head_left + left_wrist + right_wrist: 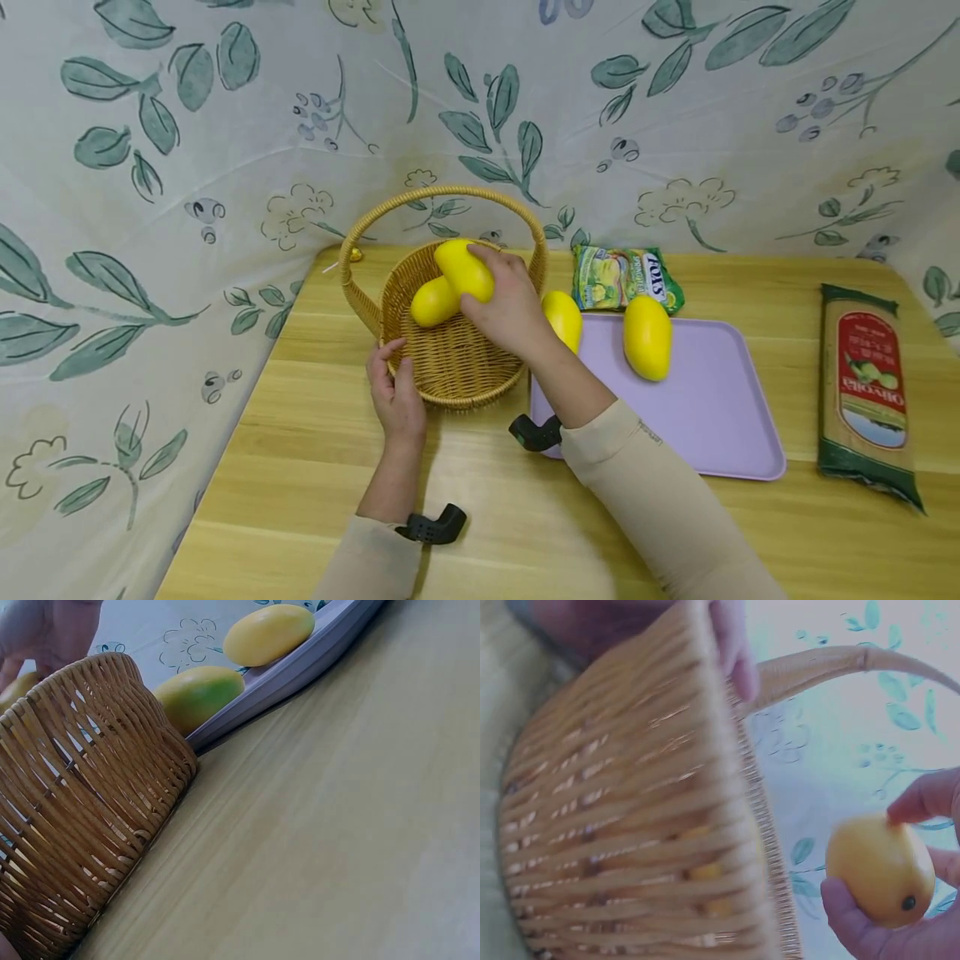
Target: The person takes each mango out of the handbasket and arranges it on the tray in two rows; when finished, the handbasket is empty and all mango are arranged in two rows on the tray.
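My right hand (512, 304) grips a yellow mango (462, 265) over the wicker basket (461, 371), thumb on one side and fingers on the other. In the right wrist view the held mango (877, 866) shows its dark stem end, beside the basket's rim. A second mango (432, 305) lies inside the basket, partly behind the held one. My left hand (399, 400) holds the basket at its front left rim, with fingertips over the edge. Two more mangoes lie on the lilac tray (705, 425): one (564, 318) near the basket, another (647, 337) farther right.
The basket's arched handle (450, 192) rises above the opening. A green Fox's candy bag (622, 277) lies behind the tray. To the tray's right is a pack of Olivoilà pasta (866, 392). A patterned cloth (480, 108) hangs along the table's back.
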{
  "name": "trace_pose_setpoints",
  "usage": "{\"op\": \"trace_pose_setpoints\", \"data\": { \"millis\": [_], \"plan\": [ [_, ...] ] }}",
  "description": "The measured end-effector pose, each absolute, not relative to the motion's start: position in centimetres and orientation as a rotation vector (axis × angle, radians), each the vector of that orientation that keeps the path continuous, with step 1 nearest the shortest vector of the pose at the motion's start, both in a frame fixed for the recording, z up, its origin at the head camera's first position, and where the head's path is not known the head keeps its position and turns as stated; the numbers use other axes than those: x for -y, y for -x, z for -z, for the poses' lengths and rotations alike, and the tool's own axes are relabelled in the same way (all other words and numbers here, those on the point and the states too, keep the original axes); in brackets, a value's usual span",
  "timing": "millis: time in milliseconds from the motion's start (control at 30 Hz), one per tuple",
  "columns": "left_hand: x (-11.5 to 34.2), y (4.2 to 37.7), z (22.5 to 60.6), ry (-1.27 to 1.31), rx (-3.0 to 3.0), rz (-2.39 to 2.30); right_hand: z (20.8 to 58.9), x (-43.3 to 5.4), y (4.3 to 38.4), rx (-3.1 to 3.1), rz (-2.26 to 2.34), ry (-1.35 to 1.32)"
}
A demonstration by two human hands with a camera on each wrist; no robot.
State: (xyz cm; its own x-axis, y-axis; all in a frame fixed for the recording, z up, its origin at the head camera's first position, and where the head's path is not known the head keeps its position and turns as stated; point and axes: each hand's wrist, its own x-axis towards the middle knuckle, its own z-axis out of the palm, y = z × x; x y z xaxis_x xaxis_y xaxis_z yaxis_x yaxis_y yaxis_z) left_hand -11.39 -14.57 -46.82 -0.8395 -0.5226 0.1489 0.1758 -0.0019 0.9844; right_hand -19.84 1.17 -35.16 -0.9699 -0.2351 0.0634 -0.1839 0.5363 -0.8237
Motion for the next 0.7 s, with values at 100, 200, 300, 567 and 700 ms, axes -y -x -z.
{"op": "trace_pose_setpoints", "data": {
  "millis": [100, 200, 300, 567, 700],
  "plan": [
    [14.6, 11.4, 46.9, -0.360, 1.800, 1.901, 34.6, -1.7, 18.9, -2.688, 1.507, 0.433],
    [14.6, 11.4, 46.9, -0.361, 1.798, 1.897, 34.1, -2.3, 18.0, -2.676, 1.571, 0.489],
    [14.6, 11.4, 46.9, -0.371, 1.798, 1.896, 33.8, -2.9, 17.0, -2.645, 1.607, 0.515],
    [14.7, 11.3, 46.8, -0.367, 1.842, 1.874, 33.8, -5.0, 14.9, -2.461, 1.650, 0.509],
    [14.6, 11.4, 46.7, -0.356, 1.836, 1.871, 34.1, -6.2, 14.0, -2.406, 1.606, 0.524]
  ]
}}
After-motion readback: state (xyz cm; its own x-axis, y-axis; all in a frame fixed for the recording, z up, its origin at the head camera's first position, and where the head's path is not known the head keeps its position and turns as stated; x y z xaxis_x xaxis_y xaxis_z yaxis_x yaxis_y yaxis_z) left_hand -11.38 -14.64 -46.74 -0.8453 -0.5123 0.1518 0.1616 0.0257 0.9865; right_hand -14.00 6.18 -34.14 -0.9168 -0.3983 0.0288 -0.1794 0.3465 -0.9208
